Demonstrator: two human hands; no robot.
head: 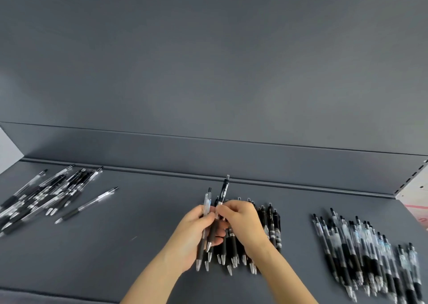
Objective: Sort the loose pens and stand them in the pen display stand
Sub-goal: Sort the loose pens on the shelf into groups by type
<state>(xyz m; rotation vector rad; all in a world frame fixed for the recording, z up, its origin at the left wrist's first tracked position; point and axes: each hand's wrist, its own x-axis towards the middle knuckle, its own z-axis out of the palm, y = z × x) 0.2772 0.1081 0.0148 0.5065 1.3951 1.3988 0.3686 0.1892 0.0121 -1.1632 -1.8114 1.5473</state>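
the right hand [243,220], at lower centre of the frame, pinches a black pen [224,191] between thumb and fingertips, its clicker end pointing up and away. just to its left, touching it, the left hand [196,229] curls round a small bundle of pens [205,241], one clear-barrelled and the others dark, tips pointing down toward the bottom edge.

under and to the right of the hands lies a row of black pens [271,225], side by side, tips toward the viewer. at lower right, well apart, a second group of clear-barrelled pens [361,252] lies in the same direction, somewhat blurred. at the left edge a tangled heap of pens [46,195] lies crossed over one another, with one stray pen [88,205] just beside it. all rest on a dark grey shelf [139,246].

as a judgement: the sorting is well under way, with two kinds laid out and the left heap not yet gone through. no display stand is in view, so the standing step looks unstarted.

the pens are slim click pens with dark rubber grips and metal tips.
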